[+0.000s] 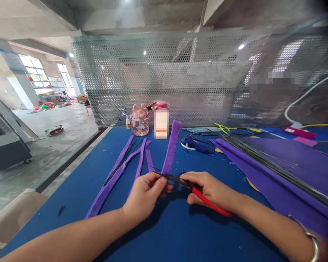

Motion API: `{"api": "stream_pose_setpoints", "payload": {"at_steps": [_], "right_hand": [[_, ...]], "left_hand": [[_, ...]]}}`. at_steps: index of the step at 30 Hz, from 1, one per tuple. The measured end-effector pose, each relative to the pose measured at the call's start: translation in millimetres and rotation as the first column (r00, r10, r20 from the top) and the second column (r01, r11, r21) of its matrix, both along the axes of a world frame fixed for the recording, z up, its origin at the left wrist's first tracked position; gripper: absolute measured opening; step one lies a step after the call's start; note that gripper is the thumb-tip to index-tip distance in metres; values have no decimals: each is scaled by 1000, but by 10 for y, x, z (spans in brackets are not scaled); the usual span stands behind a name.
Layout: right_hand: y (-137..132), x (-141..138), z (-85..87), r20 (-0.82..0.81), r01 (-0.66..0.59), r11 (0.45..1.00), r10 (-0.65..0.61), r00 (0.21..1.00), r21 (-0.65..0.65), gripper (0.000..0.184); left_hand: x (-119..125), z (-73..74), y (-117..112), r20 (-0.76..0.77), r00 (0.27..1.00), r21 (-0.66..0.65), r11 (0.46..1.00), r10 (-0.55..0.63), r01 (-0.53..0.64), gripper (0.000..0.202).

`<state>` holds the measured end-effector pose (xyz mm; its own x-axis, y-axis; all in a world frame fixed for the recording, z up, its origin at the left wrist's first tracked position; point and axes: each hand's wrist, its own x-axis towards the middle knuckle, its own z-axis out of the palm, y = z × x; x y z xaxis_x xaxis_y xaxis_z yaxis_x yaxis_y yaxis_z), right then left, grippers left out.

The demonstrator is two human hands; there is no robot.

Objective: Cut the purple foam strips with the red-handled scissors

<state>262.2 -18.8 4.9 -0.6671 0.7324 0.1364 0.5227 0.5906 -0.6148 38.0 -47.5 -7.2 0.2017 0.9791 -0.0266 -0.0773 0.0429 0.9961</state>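
My left hand (149, 189) pinches the lower end of a purple fabric strip (172, 147), which stands up and leans slightly right. In my right hand (210, 189) are scissors with red handles (207, 202). Their dark blades reach left across the strip's bottom end, just above my left fingertips. Whether the blades are fully closed is hard to make out. Left of my hands, several long purple strips (112, 185) lie on the blue table, with thin black pieces (123, 162) among them.
A blue table (71, 229) spans the front. At the back stand a pink bottle (140, 123), a box (161, 125) and a small white bottle (128, 122). A blue hot glue gun (198, 145) lies behind my right hand. Purple fabric (265, 171) and black rods (276, 171) lie right.
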Motion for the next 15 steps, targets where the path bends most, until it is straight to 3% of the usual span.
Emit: {"api": "stream_pose_setpoints", "payload": {"at_steps": [5, 15], "right_hand": [[-1, -6, 19, 8, 21, 999, -21, 1000, -26, 51], [-56, 6, 63, 62, -6, 1000, 4, 998, 28, 83]], "left_hand": [[0, -9, 0, -22, 1000, -7, 1000, -2, 2, 43], [10, -13, 26, 122, 993, -65, 998, 9, -1, 52]]}}
